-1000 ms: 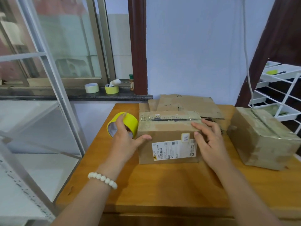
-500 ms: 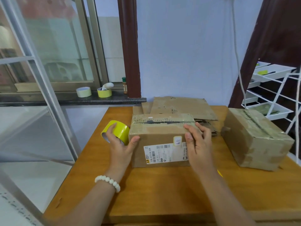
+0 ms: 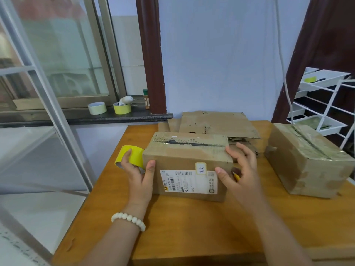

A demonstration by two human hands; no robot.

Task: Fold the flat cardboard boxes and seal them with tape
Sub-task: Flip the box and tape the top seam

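Right hand (image 3: 242,169) slid off the box (image 3: 187,164) top to its 3 o'clock end, fingers spread, thumb on the front face. Box sits mid-bench (image 3: 192,227), top seam taped. Second taped box (image 3: 307,160) at 3 o'clock, flat cardboard (image 3: 217,123) at 12. Left hand (image 3: 138,175) at 9 o'clock grips the yellow tape roll (image 3: 132,154), thumb against the box corner.

Head-worn view, forward and down, close over table (image 3: 192,227)
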